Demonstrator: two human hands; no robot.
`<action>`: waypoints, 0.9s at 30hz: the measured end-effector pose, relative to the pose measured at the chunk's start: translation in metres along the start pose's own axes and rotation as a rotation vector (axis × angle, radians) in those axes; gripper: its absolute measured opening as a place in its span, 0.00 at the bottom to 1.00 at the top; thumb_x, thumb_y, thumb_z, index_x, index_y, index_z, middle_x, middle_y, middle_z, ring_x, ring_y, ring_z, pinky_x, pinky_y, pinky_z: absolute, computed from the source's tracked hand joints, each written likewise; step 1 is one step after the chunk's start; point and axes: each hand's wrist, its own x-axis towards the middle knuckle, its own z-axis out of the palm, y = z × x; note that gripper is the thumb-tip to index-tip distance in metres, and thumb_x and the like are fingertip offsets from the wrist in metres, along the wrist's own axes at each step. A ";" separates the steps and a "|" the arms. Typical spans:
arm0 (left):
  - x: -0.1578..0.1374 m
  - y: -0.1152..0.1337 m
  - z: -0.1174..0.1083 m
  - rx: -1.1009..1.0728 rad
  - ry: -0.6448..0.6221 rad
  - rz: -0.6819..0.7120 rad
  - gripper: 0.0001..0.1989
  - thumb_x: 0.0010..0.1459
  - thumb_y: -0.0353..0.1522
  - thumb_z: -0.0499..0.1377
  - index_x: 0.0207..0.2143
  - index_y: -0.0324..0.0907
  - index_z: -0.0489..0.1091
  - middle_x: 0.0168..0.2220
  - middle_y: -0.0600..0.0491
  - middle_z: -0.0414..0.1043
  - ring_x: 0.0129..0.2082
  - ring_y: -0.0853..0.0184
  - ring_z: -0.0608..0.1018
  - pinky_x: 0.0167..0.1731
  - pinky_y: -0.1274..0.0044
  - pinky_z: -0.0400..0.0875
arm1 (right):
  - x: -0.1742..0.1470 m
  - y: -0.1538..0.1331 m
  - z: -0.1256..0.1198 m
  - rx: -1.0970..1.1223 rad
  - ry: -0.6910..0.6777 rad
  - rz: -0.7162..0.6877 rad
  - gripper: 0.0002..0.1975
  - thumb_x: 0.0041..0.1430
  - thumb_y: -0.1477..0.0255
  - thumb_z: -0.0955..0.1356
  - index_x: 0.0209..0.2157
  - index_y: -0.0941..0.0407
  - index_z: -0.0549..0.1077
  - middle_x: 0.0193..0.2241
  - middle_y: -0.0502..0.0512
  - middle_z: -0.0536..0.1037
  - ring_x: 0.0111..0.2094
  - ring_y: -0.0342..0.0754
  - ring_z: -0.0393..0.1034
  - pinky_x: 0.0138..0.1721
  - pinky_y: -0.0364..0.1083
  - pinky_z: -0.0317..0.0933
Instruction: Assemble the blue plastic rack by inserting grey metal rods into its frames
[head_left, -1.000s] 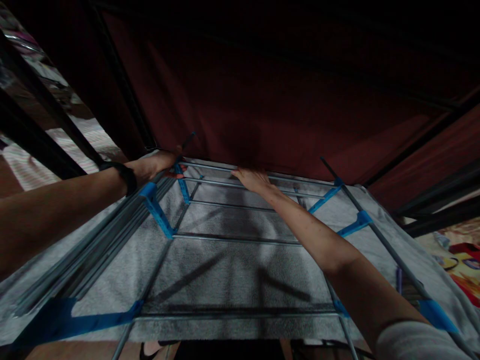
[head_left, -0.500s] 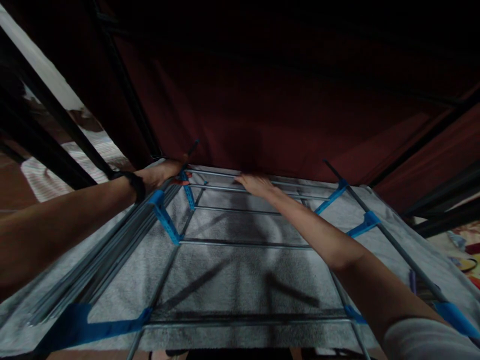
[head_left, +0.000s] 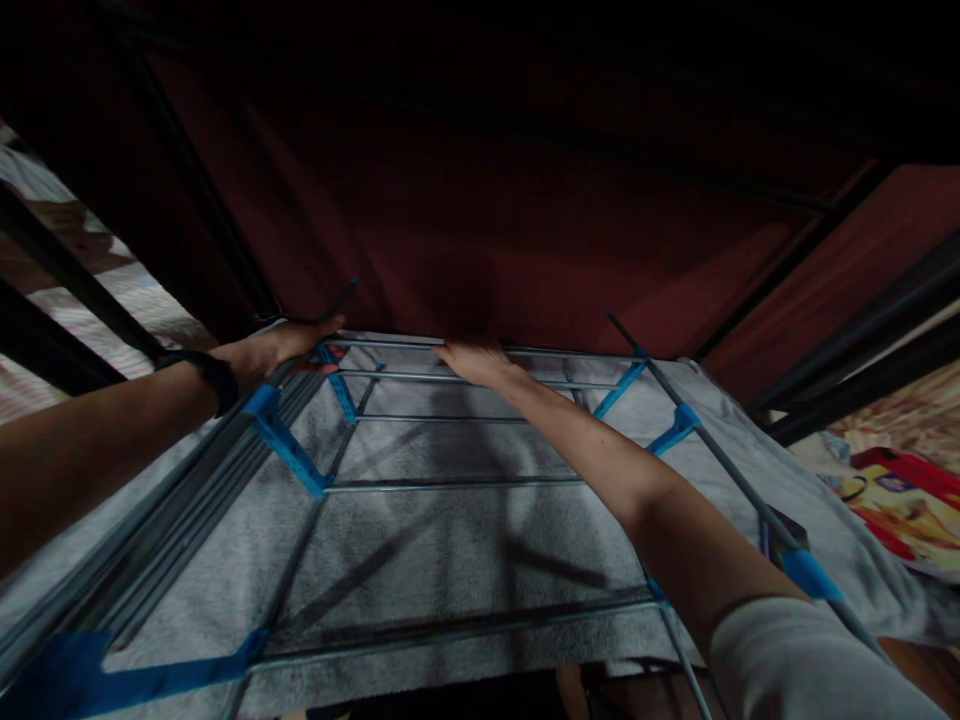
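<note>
Head view, nearest first: a grey sleeve (head_left: pixel 795 645) covers the right upper arm, cut off by the lower edge. Along that edge, a dark shape (head_left: pixel 465 700) is too dim to name. The rack (head_left: pixel 292 445), metal bars with blue joints, stretches from there out to both hands; its lower corners run out of the picture, and the right forearm covers part of its right side. Below the hands, grey cloth (head_left: pixel 427 540) lies under the rack, streaked with shadow. Several rods (head_left: pixel 180 515) lie bunched just beside the left forearm, their near ends partly behind a blue joint. Well to the right of the right hand, a dark thing (head_left: pixel 784 530) sits behind a bar, hard to make out.

Above a black wristband (head_left: pixel 214 375), the left hand (head_left: pixel 292 345) is curled closed around the rack's far left corner, some fingers hidden. The right hand (head_left: pixel 476 362) bends over the far bars, thumb toward the left hand; its fingertips are out of sight, so I cannot tell how closed it is.

Beyond both hands, a dark red curtain (head_left: pixel 487 200) fades into black at the top.
</note>
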 end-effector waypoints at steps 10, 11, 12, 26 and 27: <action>-0.005 0.000 0.006 0.003 0.068 0.008 0.20 0.61 0.44 0.60 0.50 0.40 0.67 0.33 0.57 0.71 0.34 0.71 0.74 0.35 0.74 0.75 | 0.006 0.004 0.002 0.051 -0.012 0.017 0.29 0.70 0.55 0.52 0.50 0.55 0.76 0.51 0.60 0.78 0.52 0.54 0.71 0.53 0.49 0.61; -0.006 0.000 0.005 0.013 0.059 0.007 0.21 0.61 0.45 0.59 0.50 0.40 0.67 0.32 0.57 0.71 0.34 0.70 0.74 0.35 0.73 0.75 | 0.006 0.004 0.002 0.047 -0.005 0.018 0.29 0.70 0.55 0.52 0.49 0.55 0.76 0.50 0.60 0.78 0.52 0.54 0.71 0.52 0.49 0.61; -0.006 0.000 0.005 0.020 0.049 0.006 0.21 0.62 0.46 0.58 0.49 0.40 0.66 0.32 0.57 0.71 0.34 0.70 0.74 0.35 0.73 0.76 | 0.005 0.004 0.003 0.039 0.003 0.018 0.29 0.70 0.55 0.52 0.49 0.55 0.76 0.50 0.61 0.78 0.51 0.54 0.71 0.52 0.49 0.61; -0.005 -0.005 -0.005 0.109 -0.028 0.044 0.27 0.62 0.54 0.51 0.47 0.40 0.68 0.30 0.48 0.74 0.31 0.61 0.79 0.29 0.72 0.77 | -0.006 -0.001 0.009 0.057 0.010 0.050 0.26 0.70 0.56 0.53 0.55 0.54 0.72 0.52 0.60 0.77 0.52 0.53 0.71 0.53 0.48 0.61; -0.006 -0.005 -0.006 0.124 -0.040 0.052 0.28 0.62 0.54 0.50 0.47 0.40 0.69 0.29 0.48 0.74 0.31 0.61 0.79 0.29 0.72 0.77 | -0.007 0.000 0.009 0.070 0.015 0.042 0.25 0.70 0.57 0.54 0.57 0.53 0.70 0.54 0.59 0.76 0.53 0.53 0.70 0.54 0.48 0.60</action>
